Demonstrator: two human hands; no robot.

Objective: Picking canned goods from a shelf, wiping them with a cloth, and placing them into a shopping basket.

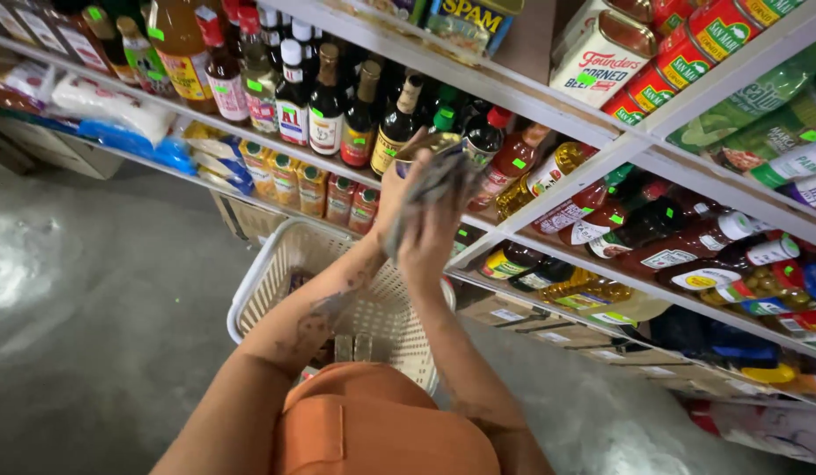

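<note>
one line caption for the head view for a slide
Both hands, left hand and right hand, rub a jar with a grey cloth above a white basket.

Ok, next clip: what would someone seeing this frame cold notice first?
Probably the two hands at the centre: the left hand holds a jar while the right hand presses a grey cloth against it. Behind them run white shelves packed with sauce bottles and red cans, and below the arms sits a cream plastic basket on the grey floor.

Even, bright light, pale glare on the floor [21,255], motion-blurred hands, wide-angle tilt at edges.
</note>
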